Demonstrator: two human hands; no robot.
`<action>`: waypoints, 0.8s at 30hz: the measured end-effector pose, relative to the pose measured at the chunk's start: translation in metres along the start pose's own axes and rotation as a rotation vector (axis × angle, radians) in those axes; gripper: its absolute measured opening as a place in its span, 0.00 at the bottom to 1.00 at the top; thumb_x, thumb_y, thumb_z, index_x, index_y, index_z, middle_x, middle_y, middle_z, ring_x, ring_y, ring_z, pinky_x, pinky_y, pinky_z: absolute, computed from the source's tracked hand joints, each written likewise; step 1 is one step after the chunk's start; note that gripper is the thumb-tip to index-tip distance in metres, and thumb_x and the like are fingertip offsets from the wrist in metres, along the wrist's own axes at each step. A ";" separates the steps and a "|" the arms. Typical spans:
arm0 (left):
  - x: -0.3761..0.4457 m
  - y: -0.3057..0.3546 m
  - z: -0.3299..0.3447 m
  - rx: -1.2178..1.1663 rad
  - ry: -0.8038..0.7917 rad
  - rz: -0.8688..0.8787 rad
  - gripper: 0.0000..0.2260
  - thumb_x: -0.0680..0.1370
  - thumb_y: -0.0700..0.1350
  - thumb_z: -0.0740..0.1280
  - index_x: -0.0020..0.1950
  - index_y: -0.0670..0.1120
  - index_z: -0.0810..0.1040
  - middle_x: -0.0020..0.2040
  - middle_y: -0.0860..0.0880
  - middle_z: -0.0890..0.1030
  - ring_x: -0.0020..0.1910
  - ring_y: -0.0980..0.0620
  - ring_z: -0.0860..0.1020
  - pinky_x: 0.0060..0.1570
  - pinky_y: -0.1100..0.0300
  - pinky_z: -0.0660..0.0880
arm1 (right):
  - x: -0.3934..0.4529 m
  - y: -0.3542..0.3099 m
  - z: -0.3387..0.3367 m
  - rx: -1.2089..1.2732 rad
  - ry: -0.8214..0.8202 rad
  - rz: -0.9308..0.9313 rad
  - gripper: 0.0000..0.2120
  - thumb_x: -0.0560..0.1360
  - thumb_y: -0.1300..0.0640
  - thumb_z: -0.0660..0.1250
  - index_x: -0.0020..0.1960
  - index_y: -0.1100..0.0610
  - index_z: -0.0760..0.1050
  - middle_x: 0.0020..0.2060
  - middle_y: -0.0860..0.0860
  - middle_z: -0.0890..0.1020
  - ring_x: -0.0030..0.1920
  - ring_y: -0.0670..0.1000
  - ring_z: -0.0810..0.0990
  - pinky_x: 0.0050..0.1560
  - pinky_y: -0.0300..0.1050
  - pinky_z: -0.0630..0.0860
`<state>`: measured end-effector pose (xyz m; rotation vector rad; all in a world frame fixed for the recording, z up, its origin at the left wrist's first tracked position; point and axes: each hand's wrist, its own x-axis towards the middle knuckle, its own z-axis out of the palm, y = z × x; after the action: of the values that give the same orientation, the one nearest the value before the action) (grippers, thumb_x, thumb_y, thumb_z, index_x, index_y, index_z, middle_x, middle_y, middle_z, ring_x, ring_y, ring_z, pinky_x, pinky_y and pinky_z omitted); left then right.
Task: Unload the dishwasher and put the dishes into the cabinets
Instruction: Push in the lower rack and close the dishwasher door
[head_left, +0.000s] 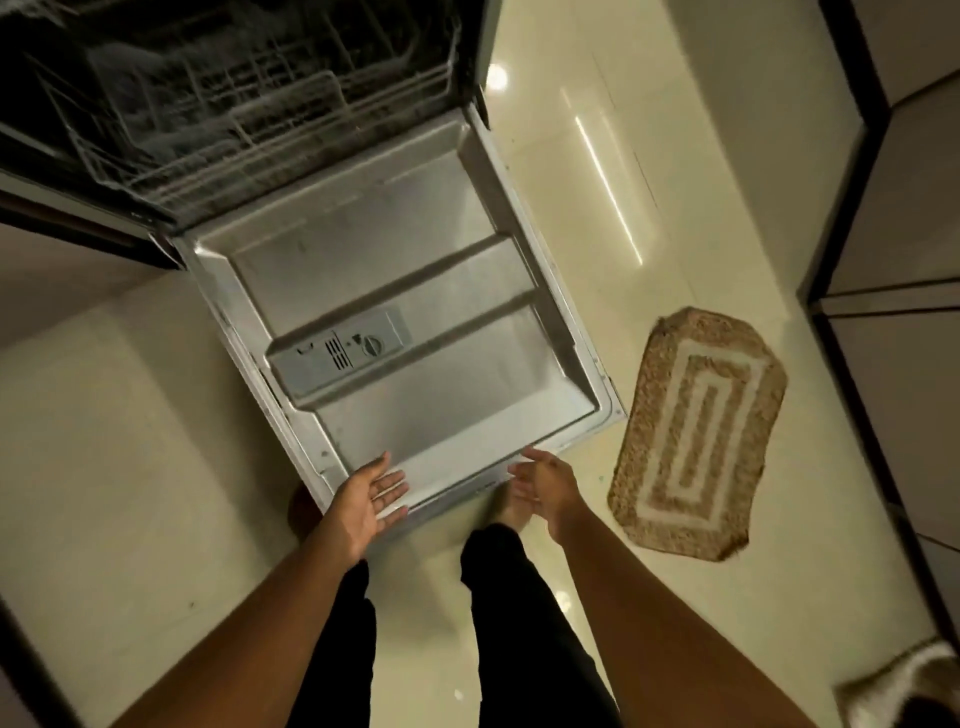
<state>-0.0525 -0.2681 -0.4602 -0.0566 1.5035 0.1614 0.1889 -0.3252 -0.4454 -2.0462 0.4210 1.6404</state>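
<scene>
**Head view: both hands at the front edge of the open door**

Head camera is looking down on the dishwasher door (395, 312), which is lying fully open and flat above the floor (104, 467). The left hand (366, 501) is hovering at the front edge of the door, near its left corner, with fingers straight and spread, holding nothing. The right hand (545, 488) is hovering at the same edge, nearer the right corner, with fingers relaxed and a little apart, also holding nothing. I cannot tell if either hand is touching the metal.

The lower rack (249, 119) is sitting pushed inside the machine, at the back edge of the door. It is dark and blurred, so I cannot tell which dishes are standing in it.

Probably the rack is rolling stiff but easily, and heavier if loaded. Taking it by the front wire rail seems best. Dishes are likely fragile and perhaps wet and slippery. A mat (698, 436) is lying beside the door's right corner.
</scene>
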 end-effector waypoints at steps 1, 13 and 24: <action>-0.005 -0.011 0.006 0.033 0.013 0.003 0.16 0.80 0.50 0.65 0.67 0.49 0.73 0.64 0.44 0.77 0.62 0.46 0.76 0.58 0.47 0.74 | -0.004 0.007 -0.014 -0.003 0.010 0.003 0.12 0.81 0.65 0.57 0.56 0.56 0.77 0.44 0.58 0.81 0.35 0.53 0.76 0.40 0.44 0.75; 0.012 -0.097 -0.010 -0.088 0.213 -0.049 0.21 0.82 0.51 0.62 0.74 0.48 0.68 0.72 0.40 0.70 0.71 0.43 0.70 0.67 0.44 0.69 | 0.044 0.018 -0.106 0.106 0.021 0.091 0.19 0.84 0.50 0.57 0.70 0.59 0.70 0.62 0.61 0.79 0.61 0.60 0.78 0.64 0.58 0.75; 0.145 -0.157 -0.090 -0.130 0.673 0.160 0.34 0.76 0.68 0.60 0.72 0.45 0.70 0.72 0.43 0.71 0.69 0.40 0.71 0.64 0.41 0.71 | 0.205 0.080 -0.076 0.740 -0.059 0.106 0.44 0.74 0.24 0.50 0.77 0.55 0.62 0.73 0.63 0.67 0.72 0.66 0.67 0.71 0.67 0.63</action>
<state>-0.1111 -0.4252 -0.6206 -0.1014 2.1684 0.3978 0.2582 -0.4219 -0.6462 -1.4321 0.9604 1.3153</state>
